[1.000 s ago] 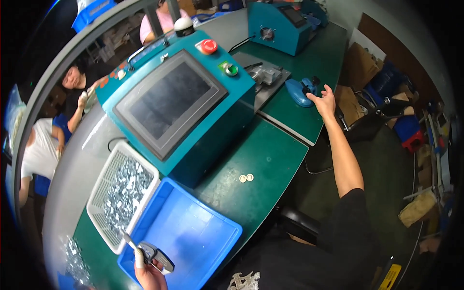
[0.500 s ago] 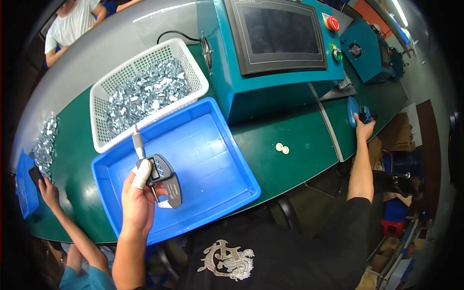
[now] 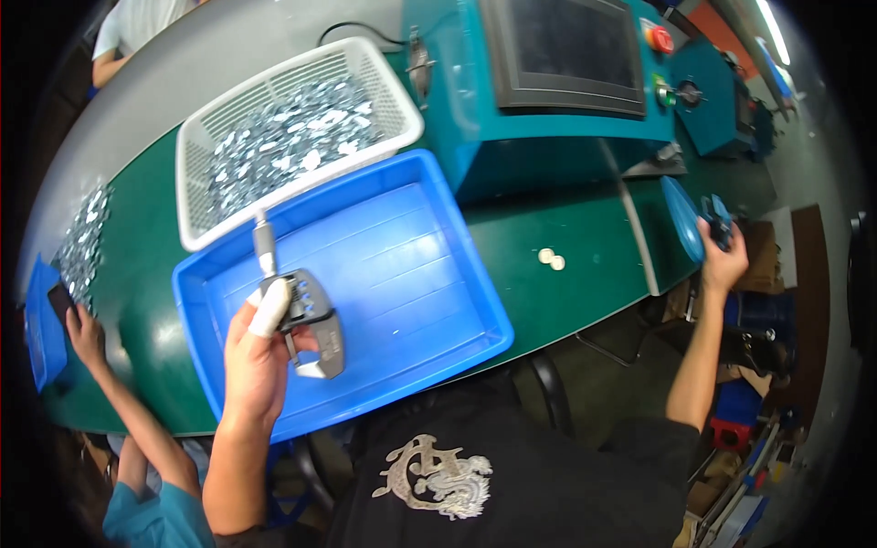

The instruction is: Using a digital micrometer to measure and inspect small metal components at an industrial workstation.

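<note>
My left hand grips a grey and black digital micrometer, held over the blue tray with its silver thimble pointing away from me. A white finger cot covers the thumb. Far to the right, my right hand is closed around a small dark and blue object whose kind I cannot make out. Just left of that hand is a blue rounded dish-like piece; whether they touch is unclear. Behind the tray stands a white perforated basket full of small shiny metal parts.
A teal machine with a screen stands behind the tray. Two small cream discs lie on the green table. At left, another person's hand holds a dark phone-like object beside a metal-parts pile and blue bin.
The view has shifted, so most of the bench sits higher in the picture. My right hand has moved rightward with the dark and blue object. The micrometer stays in my left hand.
</note>
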`<state>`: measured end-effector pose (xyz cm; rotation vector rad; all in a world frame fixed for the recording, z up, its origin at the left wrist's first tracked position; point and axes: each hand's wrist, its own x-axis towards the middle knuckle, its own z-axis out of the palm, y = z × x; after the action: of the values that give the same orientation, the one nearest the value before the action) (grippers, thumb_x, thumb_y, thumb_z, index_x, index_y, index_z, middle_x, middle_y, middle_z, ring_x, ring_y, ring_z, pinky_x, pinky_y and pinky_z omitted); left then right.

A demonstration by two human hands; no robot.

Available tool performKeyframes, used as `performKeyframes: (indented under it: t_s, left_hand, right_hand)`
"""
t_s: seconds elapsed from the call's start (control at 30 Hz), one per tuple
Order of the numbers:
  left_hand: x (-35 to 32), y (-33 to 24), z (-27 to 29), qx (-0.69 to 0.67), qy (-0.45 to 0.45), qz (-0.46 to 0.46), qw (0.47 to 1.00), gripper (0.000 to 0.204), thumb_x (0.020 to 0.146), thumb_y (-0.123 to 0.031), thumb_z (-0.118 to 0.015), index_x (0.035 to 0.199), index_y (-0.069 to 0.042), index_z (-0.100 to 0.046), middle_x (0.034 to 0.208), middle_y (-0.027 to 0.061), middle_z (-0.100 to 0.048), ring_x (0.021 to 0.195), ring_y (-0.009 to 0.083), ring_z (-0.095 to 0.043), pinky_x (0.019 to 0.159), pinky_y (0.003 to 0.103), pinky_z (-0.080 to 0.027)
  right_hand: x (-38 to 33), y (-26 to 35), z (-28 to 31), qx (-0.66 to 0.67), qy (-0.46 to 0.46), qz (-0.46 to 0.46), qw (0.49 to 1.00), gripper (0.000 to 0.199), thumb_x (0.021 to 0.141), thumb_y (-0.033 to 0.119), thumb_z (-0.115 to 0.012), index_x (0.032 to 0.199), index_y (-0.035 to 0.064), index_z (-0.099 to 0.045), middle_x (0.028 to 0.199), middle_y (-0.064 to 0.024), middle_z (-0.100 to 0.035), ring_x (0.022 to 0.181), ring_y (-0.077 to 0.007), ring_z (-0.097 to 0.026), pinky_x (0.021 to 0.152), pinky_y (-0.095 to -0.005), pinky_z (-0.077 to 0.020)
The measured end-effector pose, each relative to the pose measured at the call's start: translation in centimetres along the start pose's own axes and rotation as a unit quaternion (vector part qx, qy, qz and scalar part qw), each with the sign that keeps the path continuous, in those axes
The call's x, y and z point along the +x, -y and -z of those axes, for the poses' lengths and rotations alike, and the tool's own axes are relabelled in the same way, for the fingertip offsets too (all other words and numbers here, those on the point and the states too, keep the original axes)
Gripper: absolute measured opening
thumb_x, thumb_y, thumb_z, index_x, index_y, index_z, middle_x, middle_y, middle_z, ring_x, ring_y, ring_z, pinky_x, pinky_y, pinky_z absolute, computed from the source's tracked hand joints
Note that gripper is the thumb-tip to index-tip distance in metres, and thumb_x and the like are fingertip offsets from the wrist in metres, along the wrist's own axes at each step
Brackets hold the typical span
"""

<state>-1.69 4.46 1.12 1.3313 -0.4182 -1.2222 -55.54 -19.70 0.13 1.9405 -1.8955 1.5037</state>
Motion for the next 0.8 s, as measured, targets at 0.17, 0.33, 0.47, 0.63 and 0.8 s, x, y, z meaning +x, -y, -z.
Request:
performKeyframes:
  t_s: [0.17, 0.33, 0.47, 0.63, 0.8]
  left_hand:
    - [0.8, -0.8, 0.2, 0.002, 0.046, -0.010, 0.999, 0.026, 0.095, -0.027, -0.052, 0.101, -0.002, -0.059, 0.085, 0.0055, -0.063, 0.069, 0.0115, -0.059, 0.061, 0.025, -0.050]
    - [-0.8, -1.9, 2.8, -0.022, 0.013, -0.060, 0.998, 0.026, 0.096, -0.025, -0.050, 0.104, -0.002, -0.058, 0.087, 0.0065, -0.064, 0.071, 0.0123, -0.061, 0.062, 0.027, -0.053]
    - [-2.6, -1.8, 5.0, -0.053, -0.033, -0.104, 0.993, 0.026, 0.096, -0.025, -0.050, 0.107, -0.002, -0.057, 0.091, 0.0073, -0.065, 0.076, 0.0137, -0.064, 0.064, 0.028, -0.055]
    - [-4.4, -2.4, 8.0, -0.078, -0.048, -0.106, 0.990, 0.026, 0.093, -0.026, -0.055, 0.106, -0.003, -0.059, 0.088, 0.0048, -0.064, 0.071, 0.0098, -0.060, 0.062, 0.025, -0.054]
    - [-4.0, -2.7, 9.0, -0.018, -0.030, -0.051, 0.998, 0.028, 0.093, -0.027, -0.056, 0.105, -0.002, -0.059, 0.090, 0.0050, -0.065, 0.074, 0.0110, -0.062, 0.065, 0.025, -0.052]
  right_hand:
    - [-4.7, 11.1, 4.3, 0.191, 0.179, 0.131, 0.956, 0.063, 0.068, 0.018, -0.084, 0.116, -0.0055, -0.052, 0.102, -0.0079, -0.061, 0.091, -0.0136, -0.058, 0.081, -0.0272, -0.0466]
    - [-7.7, 23.8, -1.8, 0.360, 0.377, 0.248, 0.817, 0.071, 0.058, 0.022, -0.089, 0.114, -0.0025, -0.052, 0.098, -0.0118, -0.061, 0.089, -0.0220, -0.060, 0.079, -0.0338, -0.0492]
    - [-10.1, 32.2, -9.1, 0.341, 0.404, 0.379, 0.760, 0.060, 0.057, 0.020, -0.088, 0.104, -0.0008, -0.057, 0.092, -0.0129, -0.061, 0.082, -0.0242, -0.058, 0.074, -0.0339, -0.0470]
    - [-14.2, 34.9, -16.0, 0.326, 0.435, 0.446, 0.711, 0.058, 0.059, 0.020, -0.088, 0.105, 0.0004, -0.058, 0.097, -0.0108, -0.062, 0.086, -0.0230, -0.058, 0.076, -0.0317, -0.0471]
    - [-17.2, 35.6, -18.6, 0.332, 0.497, 0.424, 0.680, 0.060, 0.060, 0.021, -0.088, 0.108, 0.0005, -0.057, 0.101, -0.0112, -0.060, 0.090, -0.0244, -0.060, 0.081, -0.0316, -0.0475]
